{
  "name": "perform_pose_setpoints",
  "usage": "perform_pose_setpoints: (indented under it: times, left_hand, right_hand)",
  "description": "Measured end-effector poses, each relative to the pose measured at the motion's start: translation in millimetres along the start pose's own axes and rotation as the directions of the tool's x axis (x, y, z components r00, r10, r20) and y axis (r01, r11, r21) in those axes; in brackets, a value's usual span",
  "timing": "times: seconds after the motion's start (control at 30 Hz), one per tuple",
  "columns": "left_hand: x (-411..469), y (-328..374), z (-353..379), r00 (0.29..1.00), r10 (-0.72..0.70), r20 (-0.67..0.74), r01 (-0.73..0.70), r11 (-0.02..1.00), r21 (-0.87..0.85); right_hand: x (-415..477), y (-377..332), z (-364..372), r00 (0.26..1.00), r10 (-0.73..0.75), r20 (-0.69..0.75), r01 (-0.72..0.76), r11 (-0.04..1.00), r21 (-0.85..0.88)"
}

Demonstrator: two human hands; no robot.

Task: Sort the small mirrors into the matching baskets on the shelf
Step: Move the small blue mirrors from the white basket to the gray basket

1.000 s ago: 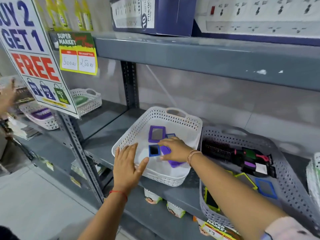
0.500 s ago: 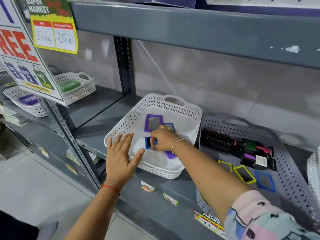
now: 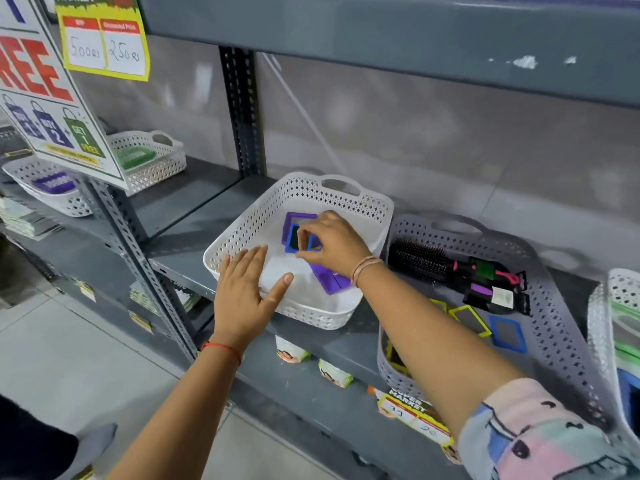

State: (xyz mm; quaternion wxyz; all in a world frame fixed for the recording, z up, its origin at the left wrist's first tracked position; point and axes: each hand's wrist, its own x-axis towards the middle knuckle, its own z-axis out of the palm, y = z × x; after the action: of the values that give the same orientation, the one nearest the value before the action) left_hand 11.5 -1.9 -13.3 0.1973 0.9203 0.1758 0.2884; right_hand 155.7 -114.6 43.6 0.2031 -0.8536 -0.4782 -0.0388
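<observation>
A white perforated basket (image 3: 367, 211) stands on the grey shelf. Inside it, my right hand (image 3: 334, 245) pinches a small blue-framed mirror (image 3: 292, 242), tilted up above a purple-framed mirror (image 3: 294, 218). Another purple mirror (image 3: 330, 280) lies under my wrist. My left hand (image 3: 242, 294) rests flat and open on the basket's near left rim. To the right, a grey basket (image 3: 554, 306) holds yellow-framed mirrors (image 3: 469, 318), a blue-framed mirror (image 3: 507, 334) and a black hairbrush (image 3: 420, 259).
Two white baskets (image 3: 162, 161) stand on the left shelf bay, one with a green item, one with a purple item (image 3: 53, 183). A promo sign (image 3: 45, 98) hangs over the upright post (image 3: 242, 109). Another white basket (image 3: 620, 317) sits at the far right.
My right hand has lifted the small blue mirror off the basket floor and tipped it up. The left hand stays on the rim. The camera view has dropped lower.
</observation>
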Motion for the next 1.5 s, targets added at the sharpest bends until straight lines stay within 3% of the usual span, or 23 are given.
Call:
perform_pose_setpoints:
  times: [0.13,0.23,0.4,0.57,0.67,0.77,1.07,1.3,1.37,1.5]
  left_hand:
    - [0.9,6.8,1.9,1.000,-0.013,0.008,0.013,1.000,0.026]
    - [-1.6,16.3,4.3,1.000,-0.021,-0.005,0.021,0.999,0.040]
    - [-2.9,15.5,1.0,1.000,-0.002,0.006,0.002,0.999,0.050]
    - [-4.4,16.9,0.5,1.000,-0.011,0.020,0.010,0.999,0.047]
    - [-4.3,14.9,0.4,0.999,-0.021,0.025,0.020,0.999,0.051]
    - [-4.3,15.4,-0.1,0.999,-0.025,0.030,0.024,0.998,0.053]
    - [-4.0,17.7,-0.8,0.999,-0.027,0.031,0.025,0.998,0.062]
    - [-4.4,20.2,-0.7,0.999,-0.046,0.014,0.046,0.999,0.004]
    - [-3.2,19.2,-1.2,0.999,-0.049,0.004,0.049,0.999,-0.006]
    - [-2.0,16.5,-1.5,0.999,-0.050,0.000,0.050,0.999,-0.012]
  right_hand:
    - [-43.6,11.0,-35.1,0.981,0.129,-0.146,-0.104,0.980,0.169]
    - [-83.8,22.6,-61.6,0.966,0.211,-0.152,-0.182,0.966,0.184]
    - [-151.8,43.6,-99.4,0.947,0.321,0.031,-0.322,0.945,0.056]
    - [-210.2,67.1,-104.1,0.834,0.475,0.279,-0.447,0.880,-0.160]
    - [-229.3,80.8,-101.5,0.769,0.516,0.377,-0.503,0.853,-0.141]
    - [-237.5,87.1,-95.3,0.743,0.503,0.442,-0.491,0.858,-0.152]
    - [-241.6,88.4,-82.5,0.749,0.485,0.451,-0.466,0.870,-0.163]
    - [-230.5,79.5,-93.5,0.691,0.559,0.458,-0.491,0.828,-0.269]
    - [-215.9,71.3,-105.8,0.709,0.574,0.410,-0.508,0.819,-0.268]
    - [-162.7,54.3,-115.1,0.857,0.382,0.346,-0.359,0.924,-0.129]
